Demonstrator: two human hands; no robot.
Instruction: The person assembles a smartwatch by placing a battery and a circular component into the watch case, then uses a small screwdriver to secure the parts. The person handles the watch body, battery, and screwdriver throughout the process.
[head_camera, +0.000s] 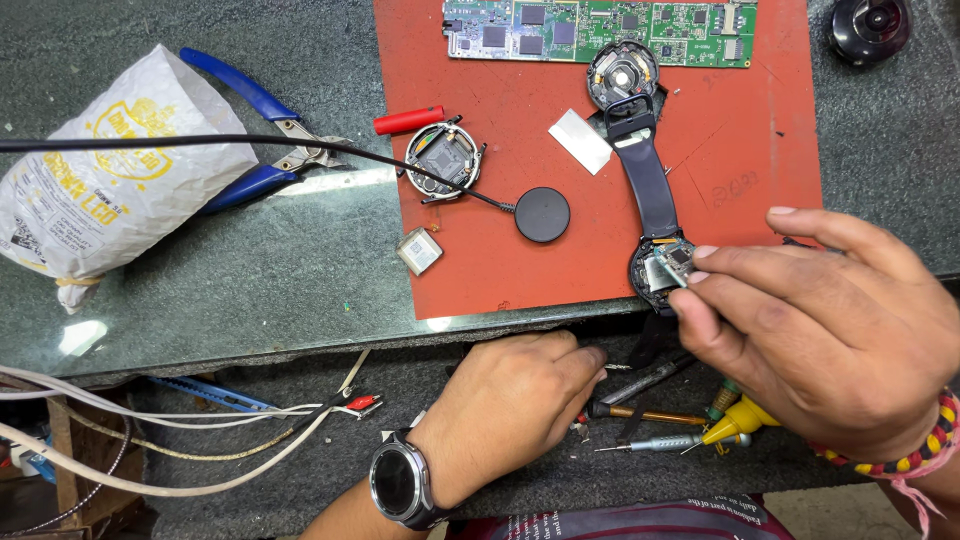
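Observation:
My right hand (830, 330) reaches in from the right. Its thumb and forefinger pinch a small grey part (676, 262) inside an opened black watch case (650, 275) at the front edge of the red mat (500, 280). The case's dark strap (648, 180) runs up to a second opened round back (622, 75). My left hand (510, 405), a silver wristwatch (398, 482) on its wrist, lies curled on the lower shelf. Its fingertips are among the tools (650, 385) there and hidden, so a grip cannot be seen.
On the mat are another opened watch body (443, 160), a black round puck on a cable (542, 214), a red-handled tool (408, 120), a green circuit board (600, 30) and a white tab (580, 140). A small silver battery (419, 250), blue pliers (250, 100) and a white bag (100, 180) lie left. Screwdrivers (650, 442) sit below.

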